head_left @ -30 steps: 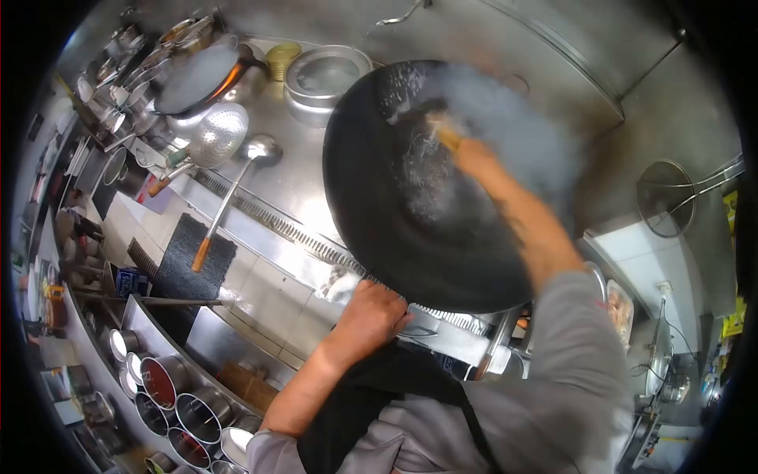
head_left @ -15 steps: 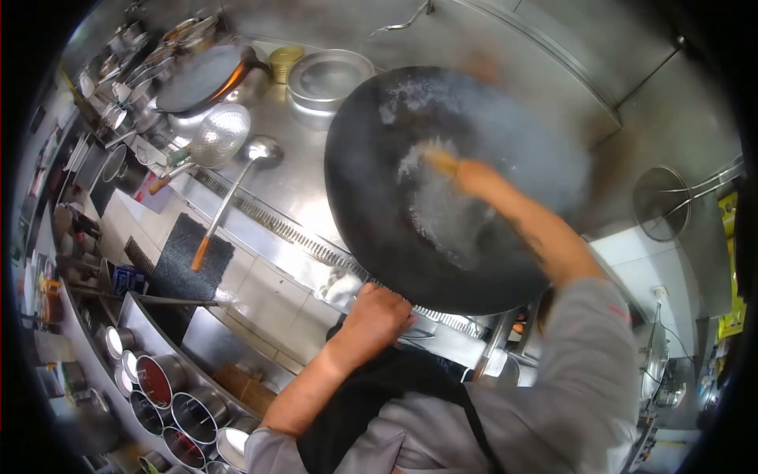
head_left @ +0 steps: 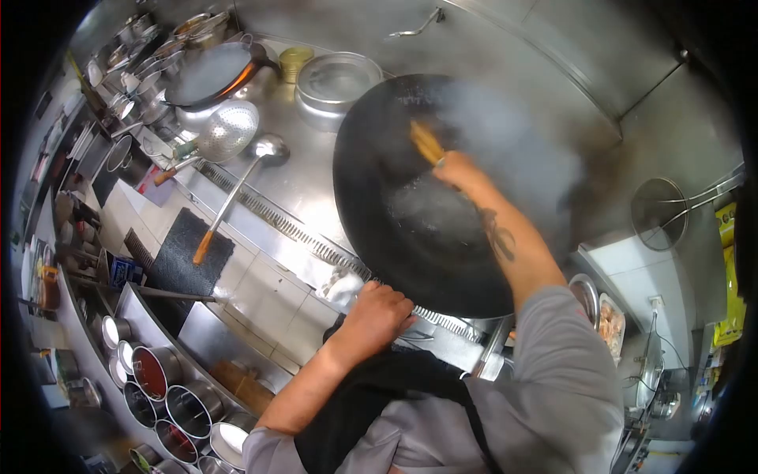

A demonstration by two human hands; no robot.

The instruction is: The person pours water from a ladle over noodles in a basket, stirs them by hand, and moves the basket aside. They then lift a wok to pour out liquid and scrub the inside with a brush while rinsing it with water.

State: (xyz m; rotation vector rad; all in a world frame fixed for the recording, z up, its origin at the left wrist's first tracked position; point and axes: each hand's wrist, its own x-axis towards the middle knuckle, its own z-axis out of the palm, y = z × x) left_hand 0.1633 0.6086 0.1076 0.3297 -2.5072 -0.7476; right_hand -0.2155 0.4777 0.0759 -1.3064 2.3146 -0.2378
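Note:
A large black wok point(head_left: 426, 261) fills the middle of the view, with steam rising on its right side and whitish water in its bowl. My right hand point(head_left: 458, 171) is closed round a yellowish brush point(head_left: 427, 143) over the upper part of the wok. Fingers curled, my left hand point(head_left: 377, 313) rests at the wok's near left edge; a whitish cloth point(head_left: 341, 285) lies just beside it. What is under my left fingers is hidden.
Left of the wok are a ladle point(head_left: 271, 149), a perforated strainer point(head_left: 228, 131), a round metal pot point(head_left: 339, 79) and a second wok point(head_left: 209, 77). Metal containers point(head_left: 156, 371) stand at lower left. A mesh strainer point(head_left: 660, 213) hangs at right.
My right hand has moved up and left with the brush, away from the wok's centre. Less white foam shows in the wok. My left hand has stayed in place.

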